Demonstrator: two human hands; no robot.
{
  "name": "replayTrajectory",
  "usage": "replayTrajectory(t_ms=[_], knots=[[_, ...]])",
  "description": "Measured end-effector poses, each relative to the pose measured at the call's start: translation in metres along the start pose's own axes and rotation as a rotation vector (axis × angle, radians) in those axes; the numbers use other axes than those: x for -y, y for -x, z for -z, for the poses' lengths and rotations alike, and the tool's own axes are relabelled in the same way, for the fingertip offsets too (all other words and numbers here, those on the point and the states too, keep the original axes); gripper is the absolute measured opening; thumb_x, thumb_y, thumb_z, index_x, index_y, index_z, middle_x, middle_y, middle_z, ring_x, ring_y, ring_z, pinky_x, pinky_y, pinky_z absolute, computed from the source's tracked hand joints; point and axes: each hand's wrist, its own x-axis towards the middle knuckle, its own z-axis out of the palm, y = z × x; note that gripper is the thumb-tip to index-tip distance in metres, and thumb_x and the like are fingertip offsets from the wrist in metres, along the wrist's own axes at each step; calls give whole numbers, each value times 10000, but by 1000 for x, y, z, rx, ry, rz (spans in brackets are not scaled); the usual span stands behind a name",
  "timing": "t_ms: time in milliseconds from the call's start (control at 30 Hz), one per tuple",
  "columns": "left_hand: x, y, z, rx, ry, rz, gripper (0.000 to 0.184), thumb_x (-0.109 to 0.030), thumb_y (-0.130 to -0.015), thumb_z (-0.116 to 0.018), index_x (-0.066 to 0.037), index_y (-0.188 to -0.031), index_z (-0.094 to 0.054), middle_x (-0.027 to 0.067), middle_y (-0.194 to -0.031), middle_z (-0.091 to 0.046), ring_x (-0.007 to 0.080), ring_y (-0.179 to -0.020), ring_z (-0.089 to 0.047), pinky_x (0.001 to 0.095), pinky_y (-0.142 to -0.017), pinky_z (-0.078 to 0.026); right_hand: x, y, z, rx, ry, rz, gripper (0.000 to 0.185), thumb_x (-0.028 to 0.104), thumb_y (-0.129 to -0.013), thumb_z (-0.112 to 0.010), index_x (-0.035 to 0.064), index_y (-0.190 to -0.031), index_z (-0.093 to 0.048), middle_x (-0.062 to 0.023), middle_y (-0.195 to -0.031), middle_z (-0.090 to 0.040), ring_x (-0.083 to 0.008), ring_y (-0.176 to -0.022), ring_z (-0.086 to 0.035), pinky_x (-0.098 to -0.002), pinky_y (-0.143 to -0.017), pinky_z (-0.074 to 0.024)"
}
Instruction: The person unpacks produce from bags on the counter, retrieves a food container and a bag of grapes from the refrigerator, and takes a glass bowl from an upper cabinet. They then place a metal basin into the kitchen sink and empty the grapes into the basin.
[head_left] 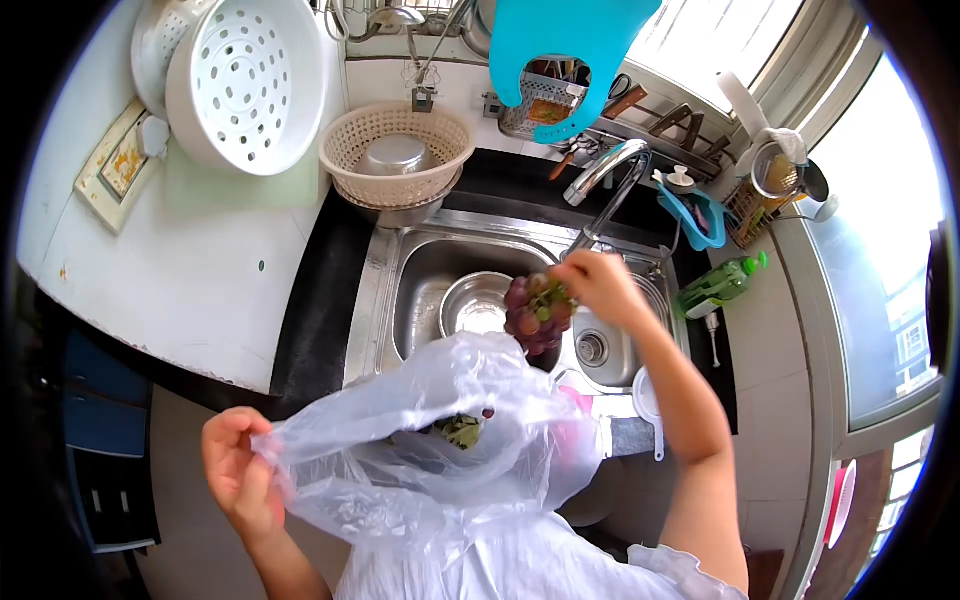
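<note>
A bunch of dark red grapes [538,316] hangs from my right hand [598,285], whose fingers pinch it at the top, above the divider between the two sink basins. My left hand [243,470] grips the edge of a clear plastic bag [400,400] at the lower left. The bag spreads across in front of my body, its mouth held apart. Some green leaves [460,431] and a small dark grape show inside it. Beneath and left of the grapes, a round metal bowl [470,305] sits in the larger sink basin [415,270].
A chrome faucet [610,175] rises behind the sink. A beige basket [400,160] stands at the back left. Green dish soap [722,285] lies at the right, near a blue caddy [703,220]. A white strainer [648,400] rests by the sink's front right. A blue bib [565,40] hangs above.
</note>
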Motion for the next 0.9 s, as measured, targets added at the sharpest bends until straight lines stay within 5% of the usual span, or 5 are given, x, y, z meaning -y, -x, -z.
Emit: replayTrajectory(t_ms=[133,167,333,467,900], knots=[[-5,1,-6,-140,-71,30,362,-8,-676,-488,10,-1038,-482,115,-935,-491,129,-811,-455,223,-730,-359,-63,-21,-99,48,-301,-236,176,184,-829,-605,14,-839,-647,-156,-665,-623,-251,-573,-634,-341,-578,-495],[-7,0,-11,-141,-62,40,367,-8,-678,-480,10,-1044,-479,122,-947,-490,130,-816,-455,220,-737,-360,-77,-25,-119,48,-271,-209,178,150,-849,-596,-26,-831,-624,-82,-607,-603,-154,-514,-602,-299,-506,-474],[-20,-1,-46,-116,-81,61,384,-35,-729,-546,3,-1102,-467,178,-1080,-483,162,-914,-500,269,-842,-399,-155,-46,-218,-144,-107,-49,118,109,-843,-569,2,-844,-617,-154,-643,-623,-211,-575,-648,-333,-527,-495],[-22,1,-64,-91,-92,63,383,-25,-727,-575,-7,-1096,-475,195,-1099,-490,175,-927,-512,296,-847,-417,-171,-40,-243,-150,-118,-56,65,88,-803,-584,26,-792,-598,-185,-736,-609,-359,-686,-597,-435,-612,-461],[-25,5,-72,-32,7,57,389,5,-715,-592,-16,-1087,-478,192,-1125,-489,193,-952,-531,306,-858,-433,-159,-11,-231,-43,-31,64,114,136,-793,-602,41,-856,-607,-158,-841,-613,-349,-787,-595,-433,-674,-462]])
